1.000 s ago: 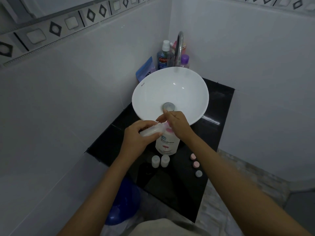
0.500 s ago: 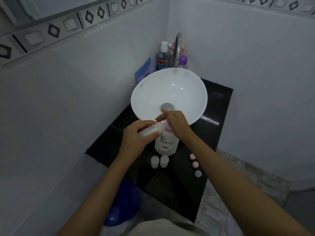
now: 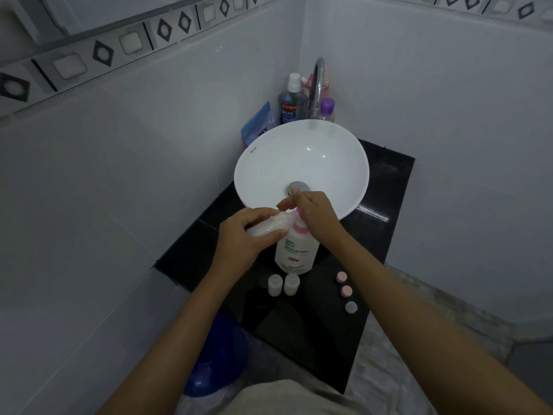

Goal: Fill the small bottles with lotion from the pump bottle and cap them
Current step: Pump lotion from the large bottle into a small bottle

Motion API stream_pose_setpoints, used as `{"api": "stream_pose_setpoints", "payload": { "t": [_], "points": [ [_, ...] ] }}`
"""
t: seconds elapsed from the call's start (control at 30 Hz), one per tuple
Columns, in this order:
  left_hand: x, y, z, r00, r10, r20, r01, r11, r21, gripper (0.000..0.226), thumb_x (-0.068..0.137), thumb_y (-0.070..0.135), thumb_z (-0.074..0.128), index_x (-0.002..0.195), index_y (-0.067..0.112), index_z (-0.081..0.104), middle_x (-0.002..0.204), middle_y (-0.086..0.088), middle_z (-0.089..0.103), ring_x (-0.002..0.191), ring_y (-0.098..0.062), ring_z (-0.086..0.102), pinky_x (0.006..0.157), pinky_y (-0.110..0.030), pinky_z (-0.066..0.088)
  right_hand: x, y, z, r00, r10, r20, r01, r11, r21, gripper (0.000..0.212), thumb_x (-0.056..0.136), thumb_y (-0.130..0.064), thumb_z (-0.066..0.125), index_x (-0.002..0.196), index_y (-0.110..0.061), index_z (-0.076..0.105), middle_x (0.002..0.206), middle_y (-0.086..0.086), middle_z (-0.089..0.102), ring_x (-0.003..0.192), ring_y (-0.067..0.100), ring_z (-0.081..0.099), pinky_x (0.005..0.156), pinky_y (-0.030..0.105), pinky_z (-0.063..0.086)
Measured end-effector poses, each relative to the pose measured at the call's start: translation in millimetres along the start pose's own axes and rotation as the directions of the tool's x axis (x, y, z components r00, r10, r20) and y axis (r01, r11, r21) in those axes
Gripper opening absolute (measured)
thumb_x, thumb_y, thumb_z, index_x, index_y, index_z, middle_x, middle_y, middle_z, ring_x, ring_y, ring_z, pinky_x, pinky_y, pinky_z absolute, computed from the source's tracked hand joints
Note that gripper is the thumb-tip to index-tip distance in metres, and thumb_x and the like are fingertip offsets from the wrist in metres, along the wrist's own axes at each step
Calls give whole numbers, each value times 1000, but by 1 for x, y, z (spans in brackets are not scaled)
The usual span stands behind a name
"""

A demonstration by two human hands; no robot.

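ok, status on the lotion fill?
Left hand grips small bottle tilted at pump nozzle. Right hand on pump bottle head. Two bottles, three caps wait. Nothing in the way.

Left hand (image 3: 244, 235) curls with fingers wrapped and gripping; right hand (image 3: 317, 217) presses downward, wrist bent.

Right hand (image 3: 318, 218) hides the pump bottle (image 3: 294, 253) head
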State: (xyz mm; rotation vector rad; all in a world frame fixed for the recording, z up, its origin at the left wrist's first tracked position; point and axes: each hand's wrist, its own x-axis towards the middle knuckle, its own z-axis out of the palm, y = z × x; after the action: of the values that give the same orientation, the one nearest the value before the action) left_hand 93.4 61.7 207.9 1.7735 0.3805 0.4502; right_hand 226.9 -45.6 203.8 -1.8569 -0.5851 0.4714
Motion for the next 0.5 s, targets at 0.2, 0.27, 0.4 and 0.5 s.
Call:
{"api": "stream_pose_setpoints", "payload": {
  "t": [0.2, 0.27, 0.4, 0.5],
  "points": [
    [-5, -10, 3, 998, -65, 15, 65, 998, -19, 35, 72, 20, 80, 106, 19, 71, 102, 4, 71, 96, -4, 64, 75, -13, 52, -4, 10, 5, 998, 55, 11, -56, 998, 21, 46, 100, -31, 37, 84, -9, 74, 82, -6, 71, 81, 14, 62, 71, 25, 45],
    [-5, -7, 3, 998, -58, 17, 58, 998, -31, 34, 73, 19, 80, 105, 18, 71, 100, 4, 72, 92, -4, 65, 74, -14, 52, -4, 4, 2, 997, 63, 32, -64, 998, 28, 46, 99, -34, 38, 83, -11, 74, 81, -10, 70, 79, 9, 61, 72, 23, 43],
    [-2, -6, -1, 999, -37, 6, 37, 999, -25, 36, 72, 21, 80, 107, 19, 71, 101, 4, 72, 94, -10, 64, 79, -22, 56, -4, -5, -2, 1000, 19, 9, -19, 999, 41, 46, 98, -39, 38, 85, -14, 74, 84, -3, 73, 91, 16, 65, 82, 24, 46],
    [-1, -10, -5, 1000, -14, 16, 14, 1000, -13, 38, 72, 20, 80, 109, 17, 70, 105, 4, 71, 97, -9, 64, 80, -21, 55, -6, -8, -1, 1000, 10, -20, -9, 997, 82, 50, 98, -40, 38, 90, -7, 74, 89, 9, 73, 92, 21, 65, 86, 26, 47]
  ]
}}
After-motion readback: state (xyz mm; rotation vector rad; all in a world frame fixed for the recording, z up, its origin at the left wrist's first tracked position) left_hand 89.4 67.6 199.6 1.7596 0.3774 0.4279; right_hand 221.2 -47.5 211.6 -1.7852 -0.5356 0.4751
